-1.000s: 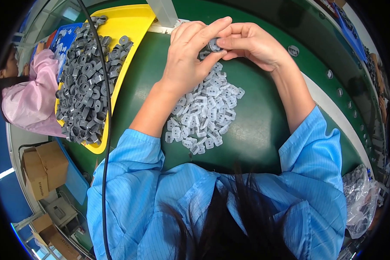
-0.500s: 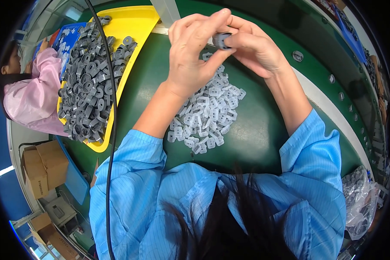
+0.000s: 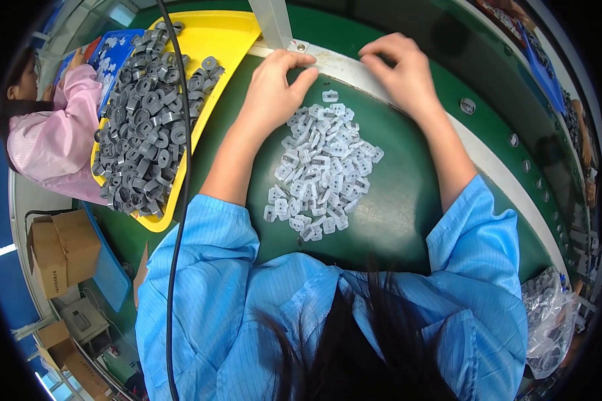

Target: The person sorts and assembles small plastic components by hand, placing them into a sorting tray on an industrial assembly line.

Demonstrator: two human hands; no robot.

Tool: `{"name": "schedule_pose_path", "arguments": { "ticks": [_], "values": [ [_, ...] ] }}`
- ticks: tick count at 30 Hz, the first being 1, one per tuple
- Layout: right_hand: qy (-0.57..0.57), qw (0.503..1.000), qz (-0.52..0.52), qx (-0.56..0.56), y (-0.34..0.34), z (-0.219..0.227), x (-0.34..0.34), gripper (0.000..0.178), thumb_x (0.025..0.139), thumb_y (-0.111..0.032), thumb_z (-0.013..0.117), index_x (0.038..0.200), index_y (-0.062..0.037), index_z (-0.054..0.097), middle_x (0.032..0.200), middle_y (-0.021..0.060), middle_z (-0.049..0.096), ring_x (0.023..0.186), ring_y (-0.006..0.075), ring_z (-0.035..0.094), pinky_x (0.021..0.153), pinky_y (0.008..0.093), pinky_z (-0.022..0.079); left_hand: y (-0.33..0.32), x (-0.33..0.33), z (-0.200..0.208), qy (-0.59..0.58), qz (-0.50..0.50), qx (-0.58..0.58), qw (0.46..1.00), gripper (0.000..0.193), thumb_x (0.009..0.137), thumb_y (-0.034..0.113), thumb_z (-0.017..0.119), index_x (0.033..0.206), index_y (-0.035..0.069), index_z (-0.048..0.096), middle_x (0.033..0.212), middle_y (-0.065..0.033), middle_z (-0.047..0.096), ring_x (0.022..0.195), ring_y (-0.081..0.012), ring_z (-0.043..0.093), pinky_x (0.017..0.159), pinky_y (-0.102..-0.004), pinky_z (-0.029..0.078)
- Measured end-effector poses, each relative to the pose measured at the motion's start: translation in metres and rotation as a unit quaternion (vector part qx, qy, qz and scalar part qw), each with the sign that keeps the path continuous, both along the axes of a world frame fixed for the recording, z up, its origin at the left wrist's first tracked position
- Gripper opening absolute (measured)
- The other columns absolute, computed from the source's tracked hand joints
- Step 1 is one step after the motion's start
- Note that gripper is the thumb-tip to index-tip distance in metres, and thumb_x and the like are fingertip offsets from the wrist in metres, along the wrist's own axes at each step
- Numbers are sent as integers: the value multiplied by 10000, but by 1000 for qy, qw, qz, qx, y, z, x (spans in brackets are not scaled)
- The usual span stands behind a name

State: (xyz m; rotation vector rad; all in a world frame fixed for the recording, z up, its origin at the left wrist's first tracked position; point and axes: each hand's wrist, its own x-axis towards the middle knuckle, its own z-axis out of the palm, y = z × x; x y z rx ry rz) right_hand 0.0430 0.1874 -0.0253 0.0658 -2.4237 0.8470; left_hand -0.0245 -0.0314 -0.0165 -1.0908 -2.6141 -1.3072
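Leftward, yellow tray [image 3: 229, 31], grey pieces [image 3: 144, 127] (heaped)

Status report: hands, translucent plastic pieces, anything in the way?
Left hand, right hand: both apparently empty. Translucent plastic pieces: heaped on green tabletop. Black cable crosses view of yellow tray.

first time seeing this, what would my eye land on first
Probably the bright yellow plastic tray at upper left, heaped with dark grey ring-like parts. Next, the pile of translucent whitish plastic pieces at the centre, on the green work surface, nearer the body than the bare left hand and bare right hand.
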Motion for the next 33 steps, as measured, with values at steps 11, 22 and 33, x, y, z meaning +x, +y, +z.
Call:
{"name": "schedule_pose_path", "arguments": {
  "ticks": [11,22,33],
  "values": [
    [-36,988,146,44,-36,-4,0,34,717,-76,637,749,-66,635,847,84,578,872,279,508,799,379,439,-86,131,22,60,-171,-130,975,1012,511,585,792,1338,142,413,1429,-190,263,1325,-474,182,996,-686,131],
    [342,913,23,223,4,182,92,118,716,-36,695,792,-72,611,803,80,591,784,271,575,702,347,482,-50,135,11,121,-109,-207,965,888,635,555,732,1361,171,394,1462,-180,198,1330,-470,137,930,-733,171],
    [121,865,-375,310,192,300,112,196,851,-179,552,981,-69,649,963,111,664,919,267,625,818,338,473,-32,112,43,132,-172,-155,964,887,693,604,651,1390,157,334,1433,-181,266,1350,-434,152,1015,-686,125]
  ]
}}
